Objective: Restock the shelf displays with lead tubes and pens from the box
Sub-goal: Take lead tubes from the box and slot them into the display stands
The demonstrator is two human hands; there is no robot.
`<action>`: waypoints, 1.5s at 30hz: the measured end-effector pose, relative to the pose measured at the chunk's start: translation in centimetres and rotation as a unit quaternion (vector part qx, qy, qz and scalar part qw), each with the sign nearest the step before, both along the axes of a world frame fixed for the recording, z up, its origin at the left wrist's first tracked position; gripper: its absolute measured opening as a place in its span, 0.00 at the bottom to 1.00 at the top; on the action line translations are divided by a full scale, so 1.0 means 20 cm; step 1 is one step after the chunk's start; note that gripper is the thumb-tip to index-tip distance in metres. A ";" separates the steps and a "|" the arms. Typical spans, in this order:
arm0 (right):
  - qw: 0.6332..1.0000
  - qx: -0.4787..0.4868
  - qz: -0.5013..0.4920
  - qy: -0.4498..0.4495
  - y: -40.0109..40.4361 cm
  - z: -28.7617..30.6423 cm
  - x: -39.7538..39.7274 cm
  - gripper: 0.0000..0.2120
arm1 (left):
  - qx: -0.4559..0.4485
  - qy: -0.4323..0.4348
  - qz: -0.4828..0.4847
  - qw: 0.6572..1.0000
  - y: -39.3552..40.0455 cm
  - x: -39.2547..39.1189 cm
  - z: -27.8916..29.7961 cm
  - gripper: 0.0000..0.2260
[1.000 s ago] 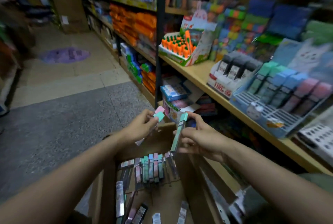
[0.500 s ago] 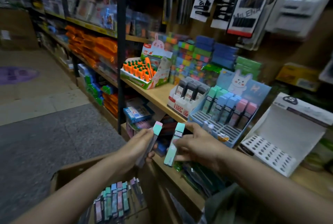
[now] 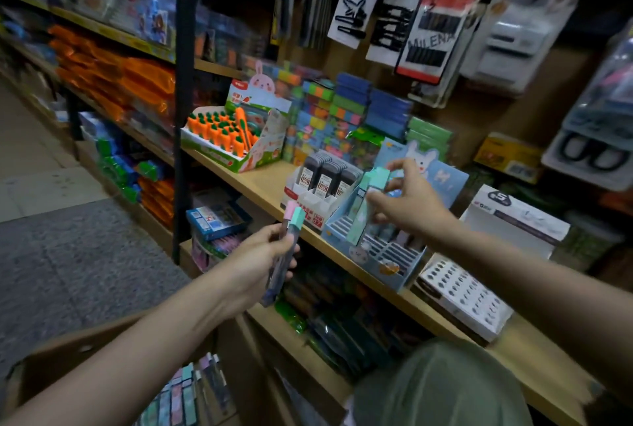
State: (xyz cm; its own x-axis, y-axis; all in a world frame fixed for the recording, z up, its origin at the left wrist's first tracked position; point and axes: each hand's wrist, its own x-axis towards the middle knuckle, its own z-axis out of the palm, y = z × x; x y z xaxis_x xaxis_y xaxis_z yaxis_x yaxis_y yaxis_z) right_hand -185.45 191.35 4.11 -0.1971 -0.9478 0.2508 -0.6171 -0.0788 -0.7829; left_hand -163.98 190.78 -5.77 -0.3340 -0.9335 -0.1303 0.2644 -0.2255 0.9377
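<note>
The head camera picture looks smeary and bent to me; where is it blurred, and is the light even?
Head view: motion blur smears the right hand and its mint lead tube; the left hand is clearer. Shelf edge bows from wide-angle distortion. Light is dim, darkest at the top right and under the shelf.

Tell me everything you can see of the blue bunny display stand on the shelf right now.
The blue bunny display stand looks like printed cardboard: a raised backboard with a white rabbit, and a stepped front of narrow slots, many of them empty. It sits on the wooden shelf, beside the black lead-tube box. The right hand holds a mint-capped tube over its slots.
</note>
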 end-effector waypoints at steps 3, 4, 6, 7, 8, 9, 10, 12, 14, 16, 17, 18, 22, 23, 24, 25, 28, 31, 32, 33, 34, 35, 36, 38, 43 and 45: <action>0.994 -0.064 -0.031 0.083 -0.08 0.12 -0.08 0.19 | 0.053 0.049 0.012 0.997 -0.03 0.01 0.00 0.04; 0.990 -0.080 -0.034 0.113 -0.11 0.14 -0.10 0.19 | 0.075 0.071 0.006 0.995 -0.04 0.02 0.00 0.04; 0.974 -0.099 -0.043 0.198 -0.16 0.17 -0.12 0.16 | 0.110 0.103 -0.016 0.989 -0.05 0.02 0.00 0.06; 0.964 -0.101 -0.049 0.240 -0.18 0.17 -0.13 0.15 | 0.119 0.111 -0.026 0.986 -0.06 0.02 0.00 0.07; 0.956 -0.099 -0.053 0.272 -0.21 0.16 -0.14 0.14 | 0.121 0.114 -0.035 0.985 -0.07 0.02 0.00 0.06; 0.950 -0.096 -0.054 0.293 -0.23 0.15 -0.15 0.13 | 0.119 0.114 -0.043 0.985 -0.08 0.02 -0.01 0.06; 0.946 -0.092 -0.053 0.307 -0.24 0.14 -0.16 0.12 | 0.114 0.110 -0.051 0.986 -0.08 0.03 -0.01 0.06; 0.941 -0.083 -0.049 0.325 -0.27 0.11 -0.17 0.08 | 0.106 0.101 -0.067 0.987 -0.09 0.04 -0.02 0.07; 0.938 -0.074 -0.041 0.336 -0.29 0.08 -0.18 0.06 | 0.110 0.096 -0.066 0.987 -0.10 0.06 -0.04 0.11; 0.934 -0.070 -0.042 0.347 -0.31 0.04 -0.19 0.06 | 0.121 0.087 -0.045 0.988 -0.12 0.08 -0.05 0.15; 0.934 -0.066 -0.042 0.350 -0.32 0.03 -0.20 0.06 | 0.121 0.076 -0.034 0.989 -0.13 0.08 -0.05 0.16; 0.934 -0.057 -0.043 0.351 -0.33 0.02 -0.20 0.07 | 0.119 0.062 -0.024 0.991 -0.13 0.08 -0.05 0.16; 0.931 -0.031 -0.061 0.360 -0.35 0.00 -0.22 0.09 | 0.117 0.016 0.012 0.993 -0.15 0.05 -0.07 0.13; 0.931 -0.031 -0.065 0.359 -0.36 0.00 -0.22 0.09 | 0.118 0.001 0.018 0.993 -0.14 0.05 -0.07 0.11; 0.930 -0.030 -0.069 0.359 -0.36 0.01 -0.22 0.10 | 0.119 -0.012 0.022 0.993 -0.14 0.04 -0.08 0.10; 0.930 -0.026 -0.074 0.360 -0.37 0.01 -0.22 0.11 | 0.120 -0.021 0.024 0.992 -0.14 0.04 -0.09 0.10; 0.931 -0.001 -0.083 0.355 -0.39 0.04 -0.20 0.10 | 0.127 -0.037 0.023 0.991 -0.14 0.05 -0.10 0.09; 0.931 0.019 -0.086 0.355 -0.39 0.07 -0.18 0.11 | 0.140 -0.054 0.034 0.988 -0.14 0.05 -0.08 0.08; 0.930 0.025 -0.087 0.357 -0.39 0.08 -0.17 0.10 | 0.146 -0.057 0.038 0.987 -0.15 0.05 -0.08 0.09; 0.929 0.032 -0.087 0.359 -0.39 0.08 -0.16 0.10 | 0.150 -0.061 0.040 0.986 -0.15 0.05 -0.07 0.09; 0.928 0.039 -0.085 0.361 -0.39 0.09 -0.16 0.11 | 0.154 -0.062 0.039 0.985 -0.16 0.05 -0.07 0.10; 0.927 0.045 -0.082 0.364 -0.39 0.09 -0.16 0.14 | 0.156 -0.064 0.038 0.985 -0.16 0.05 -0.06 0.11; 0.925 0.051 -0.079 0.367 -0.39 0.09 -0.16 0.16 | 0.158 -0.066 0.038 0.985 -0.16 0.06 -0.06 0.11; 0.924 0.066 -0.072 0.371 -0.38 0.10 -0.16 0.18 | 0.160 -0.070 0.038 0.984 -0.15 0.06 -0.06 0.11; 0.922 0.068 -0.076 0.373 -0.37 0.11 -0.14 0.14 | 0.149 -0.082 0.027 0.985 -0.14 0.05 -0.04 0.11; 0.918 0.069 -0.084 0.380 -0.37 0.10 -0.14 0.11 | 0.143 -0.078 0.023 0.986 -0.13 0.06 -0.04 0.11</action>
State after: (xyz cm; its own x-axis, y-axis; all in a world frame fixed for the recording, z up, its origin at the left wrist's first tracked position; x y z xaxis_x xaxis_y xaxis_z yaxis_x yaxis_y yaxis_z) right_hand -188.34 183.92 6.17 -0.1600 -0.9531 0.2567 -0.9842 0.1341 -0.1156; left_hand -162.82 188.13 -6.62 -0.2471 -0.8649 -0.4369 0.1374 -0.4776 0.8678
